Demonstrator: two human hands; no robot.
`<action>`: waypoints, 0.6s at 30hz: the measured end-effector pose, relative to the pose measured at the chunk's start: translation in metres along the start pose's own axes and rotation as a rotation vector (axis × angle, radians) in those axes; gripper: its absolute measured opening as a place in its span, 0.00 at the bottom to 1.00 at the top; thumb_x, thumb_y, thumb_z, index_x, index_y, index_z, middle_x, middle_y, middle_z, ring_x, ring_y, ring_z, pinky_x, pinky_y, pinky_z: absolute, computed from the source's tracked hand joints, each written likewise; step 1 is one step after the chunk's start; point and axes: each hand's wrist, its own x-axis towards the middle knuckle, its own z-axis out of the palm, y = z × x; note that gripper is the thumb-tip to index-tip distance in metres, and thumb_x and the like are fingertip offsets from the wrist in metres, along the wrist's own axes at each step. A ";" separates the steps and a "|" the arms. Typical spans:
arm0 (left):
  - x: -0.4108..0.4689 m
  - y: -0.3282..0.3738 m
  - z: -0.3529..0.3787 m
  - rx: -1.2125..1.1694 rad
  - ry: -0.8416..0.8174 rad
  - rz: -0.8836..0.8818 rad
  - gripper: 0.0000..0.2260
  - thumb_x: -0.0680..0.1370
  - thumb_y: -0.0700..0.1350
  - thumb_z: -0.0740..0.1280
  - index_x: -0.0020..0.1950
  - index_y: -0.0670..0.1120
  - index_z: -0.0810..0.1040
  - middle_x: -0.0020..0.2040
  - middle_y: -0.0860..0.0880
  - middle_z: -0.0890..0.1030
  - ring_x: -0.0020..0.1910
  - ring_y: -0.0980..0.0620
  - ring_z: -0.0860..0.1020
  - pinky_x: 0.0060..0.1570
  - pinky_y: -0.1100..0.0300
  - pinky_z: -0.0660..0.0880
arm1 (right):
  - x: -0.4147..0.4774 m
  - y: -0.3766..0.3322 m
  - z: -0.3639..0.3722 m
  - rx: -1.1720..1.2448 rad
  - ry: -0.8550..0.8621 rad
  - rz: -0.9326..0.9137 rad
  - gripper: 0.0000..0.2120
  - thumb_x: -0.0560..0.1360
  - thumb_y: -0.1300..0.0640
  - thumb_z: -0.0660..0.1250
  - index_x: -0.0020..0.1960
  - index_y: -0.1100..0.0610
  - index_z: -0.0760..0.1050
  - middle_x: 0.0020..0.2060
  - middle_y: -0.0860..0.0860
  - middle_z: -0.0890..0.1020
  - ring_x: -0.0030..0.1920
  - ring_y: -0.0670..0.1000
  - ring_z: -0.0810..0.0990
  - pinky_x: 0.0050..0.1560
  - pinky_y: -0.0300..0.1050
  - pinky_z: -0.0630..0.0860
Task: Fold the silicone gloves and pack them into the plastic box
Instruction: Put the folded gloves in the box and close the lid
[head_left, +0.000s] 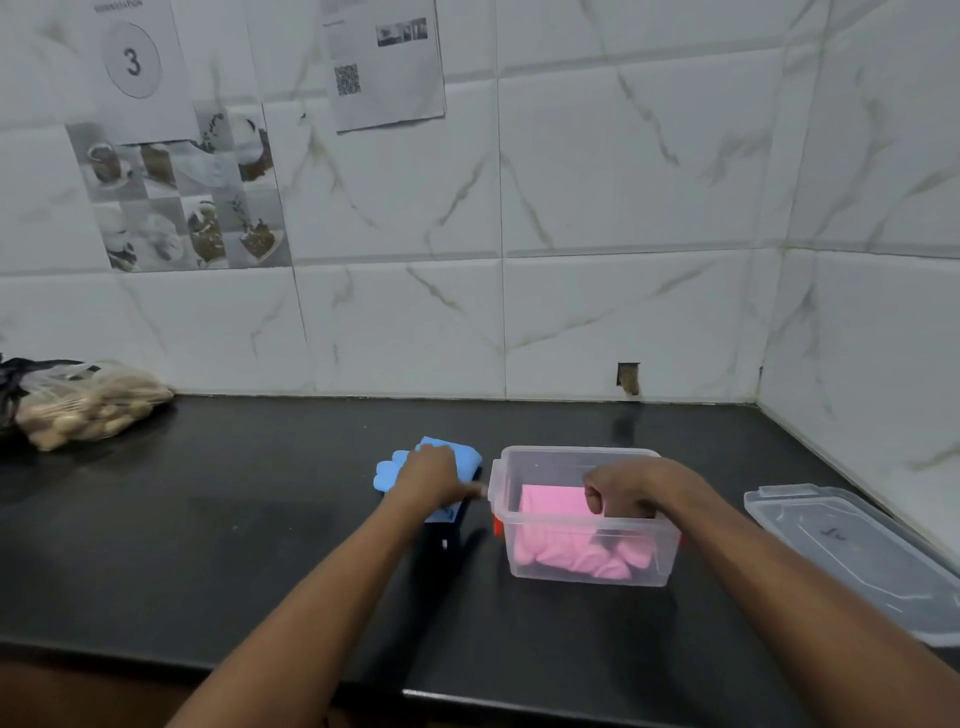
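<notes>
A clear plastic box (587, 574) with red clips stands on the black counter. A folded pink silicone glove (550, 538) lies inside it. My right hand (621, 493) is inside the box, fingers curled and pressing on the pink glove. Just left of the box lies a folded blue silicone glove (388, 474), its fingers pointing left. My left hand (434, 478) rests flat on top of the blue glove and covers most of it.
The box's clear lid (852, 551) lies on the counter at the right, near the side wall. A plastic bag of potatoes (85, 405) sits at the back left against the tiled wall. The counter's front edge (467, 699) runs below my forearms.
</notes>
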 end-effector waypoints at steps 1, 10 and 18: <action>-0.002 -0.002 0.012 0.024 -0.014 0.003 0.22 0.70 0.63 0.70 0.48 0.46 0.79 0.53 0.45 0.76 0.52 0.45 0.75 0.51 0.56 0.73 | 0.000 0.000 0.000 0.001 -0.002 -0.001 0.07 0.79 0.59 0.61 0.56 0.52 0.70 0.49 0.49 0.76 0.40 0.45 0.71 0.42 0.36 0.70; 0.003 -0.014 0.038 -0.045 0.123 -0.032 0.10 0.77 0.40 0.64 0.58 0.41 0.75 0.59 0.43 0.75 0.56 0.45 0.75 0.51 0.56 0.76 | -0.001 0.000 0.003 0.030 0.035 0.018 0.10 0.77 0.60 0.63 0.58 0.57 0.75 0.50 0.52 0.79 0.43 0.48 0.73 0.44 0.38 0.72; 0.016 -0.039 -0.011 -0.122 0.453 0.092 0.09 0.76 0.40 0.64 0.51 0.36 0.78 0.51 0.34 0.81 0.51 0.33 0.79 0.43 0.49 0.72 | -0.014 0.001 -0.015 0.244 0.267 0.040 0.17 0.77 0.46 0.67 0.52 0.61 0.80 0.47 0.55 0.83 0.43 0.52 0.81 0.40 0.43 0.76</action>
